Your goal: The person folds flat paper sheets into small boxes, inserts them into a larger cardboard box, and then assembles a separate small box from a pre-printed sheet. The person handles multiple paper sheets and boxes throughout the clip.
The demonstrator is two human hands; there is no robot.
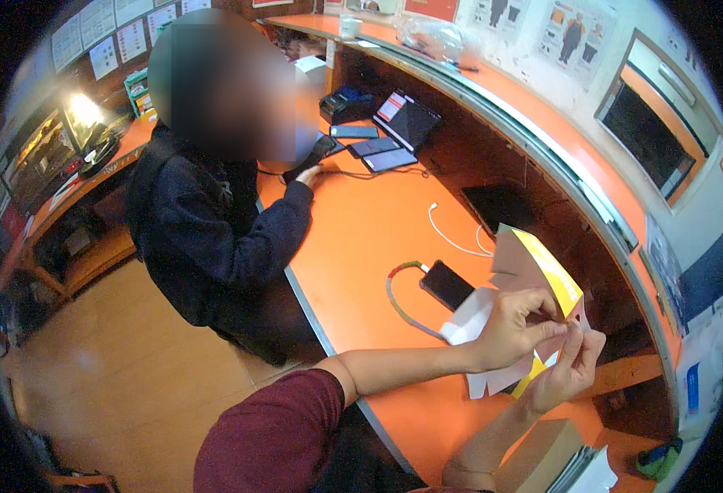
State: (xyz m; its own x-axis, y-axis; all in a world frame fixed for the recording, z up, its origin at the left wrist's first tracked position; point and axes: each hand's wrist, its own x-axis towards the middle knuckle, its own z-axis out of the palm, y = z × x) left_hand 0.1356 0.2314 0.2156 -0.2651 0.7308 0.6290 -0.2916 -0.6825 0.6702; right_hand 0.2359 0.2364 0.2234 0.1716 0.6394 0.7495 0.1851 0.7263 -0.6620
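Note:
Over the right part of the orange counter, both my hands hold a partly folded cardboard carton (519, 261), greyish inside with a yellow printed outer face. My left hand (519, 330) pinches its edge below the yellow panel, fingers closed. Close beside it, my right hand (571, 370) is also closed, thumb and fingertips pinching a corner of the same carton. White and yellow flaps show behind and under my hands; my wrists hide part of them. A black phone (447, 285) with a cable plugged in lies just beyond the carton.
A person in dark clothes (213, 222) stands at left, holding a phone (316, 154). Several phones, a tablet (406, 119) and a card terminal (347, 105) lie at the counter's (353, 238) far end. A white cable (452, 238) curls nearby. A cardboard box with papers (583, 472) stands lower right.

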